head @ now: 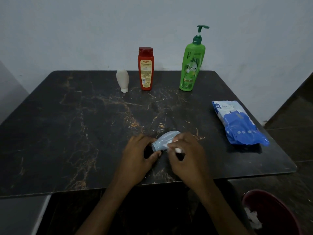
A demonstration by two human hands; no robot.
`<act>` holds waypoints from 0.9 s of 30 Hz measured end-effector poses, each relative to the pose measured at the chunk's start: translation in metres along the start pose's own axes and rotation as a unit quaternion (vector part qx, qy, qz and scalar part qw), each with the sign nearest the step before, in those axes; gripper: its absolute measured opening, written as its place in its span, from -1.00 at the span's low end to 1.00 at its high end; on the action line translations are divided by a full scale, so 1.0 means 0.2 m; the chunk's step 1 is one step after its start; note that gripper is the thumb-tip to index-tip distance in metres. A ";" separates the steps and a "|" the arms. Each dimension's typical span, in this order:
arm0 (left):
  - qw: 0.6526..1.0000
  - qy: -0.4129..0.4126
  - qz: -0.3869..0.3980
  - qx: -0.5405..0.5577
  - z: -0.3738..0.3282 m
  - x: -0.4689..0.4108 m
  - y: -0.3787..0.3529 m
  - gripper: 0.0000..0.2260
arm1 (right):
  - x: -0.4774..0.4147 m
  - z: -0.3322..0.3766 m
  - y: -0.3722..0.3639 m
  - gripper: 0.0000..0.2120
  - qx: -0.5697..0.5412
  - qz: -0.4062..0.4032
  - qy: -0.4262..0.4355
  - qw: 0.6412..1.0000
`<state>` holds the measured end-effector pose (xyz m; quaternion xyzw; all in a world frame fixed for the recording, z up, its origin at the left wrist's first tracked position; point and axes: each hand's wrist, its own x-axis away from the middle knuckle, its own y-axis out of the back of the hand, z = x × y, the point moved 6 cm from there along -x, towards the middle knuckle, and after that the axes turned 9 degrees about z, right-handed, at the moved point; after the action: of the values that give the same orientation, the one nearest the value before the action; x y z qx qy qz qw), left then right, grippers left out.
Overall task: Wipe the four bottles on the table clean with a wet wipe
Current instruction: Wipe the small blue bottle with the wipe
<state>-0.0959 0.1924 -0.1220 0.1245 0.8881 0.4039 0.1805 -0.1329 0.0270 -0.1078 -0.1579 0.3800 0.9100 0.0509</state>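
Note:
A small pale blue bottle (165,139) lies tilted just above the dark marble table (84,124), near its front edge. My left hand (138,156) grips its cap end. My right hand (186,155) holds a white wet wipe (177,150) bunched in its fingers and presses it on the bottle's side. At the back stand a white upside-down bottle (123,80), a red bottle (146,68) and a tall green pump bottle (192,65), all upright and apart.
A blue and white wet-wipe pack (237,122) lies at the table's right edge. A dark red bin (274,211) with crumpled white wipes sits on the floor at bottom right. A pale wall is behind the table.

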 end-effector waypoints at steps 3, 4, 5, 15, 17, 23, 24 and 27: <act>1.000 0.001 0.001 -0.001 0.01 0.00 0.00 -0.74 | 0.02 0.03 -0.06 -0.90 -0.022 0.012 -0.023 0.999; 1.000 -0.001 -0.001 -0.002 0.00 0.00 0.00 -0.74 | 0.02 0.02 -0.06 -0.90 -0.026 0.002 -0.036 0.999; 1.000 -0.001 -0.003 -0.003 0.00 0.00 0.00 -0.74 | 0.00 -0.01 -0.05 -0.92 -0.030 -0.012 -0.048 0.998; 1.000 0.005 0.004 0.008 -0.02 0.00 0.02 -0.73 | -0.05 -0.25 0.12 -0.91 -0.034 -0.039 -0.174 0.983; 1.000 0.006 0.005 0.003 -0.02 0.00 0.02 -0.73 | -0.05 -0.19 0.08 -0.96 -0.024 -0.040 -0.154 0.987; 1.000 0.003 0.004 0.005 -0.02 0.00 0.01 -0.76 | 0.03 0.08 -0.11 -0.86 -0.005 0.004 -0.038 0.999; 1.000 0.002 0.005 0.005 -0.02 0.00 0.01 -0.76 | 0.03 0.08 -0.12 -0.86 -0.005 0.005 -0.033 0.999; 1.000 0.001 0.009 0.004 -0.02 0.00 0.01 -0.75 | 0.00 -0.02 -0.04 -0.91 -0.020 -0.018 -0.068 0.997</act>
<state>-0.0969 0.1910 -0.1180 0.1330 0.8888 0.4019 0.1758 -0.1294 0.0297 -0.1160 -0.1039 0.3544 0.9250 0.0896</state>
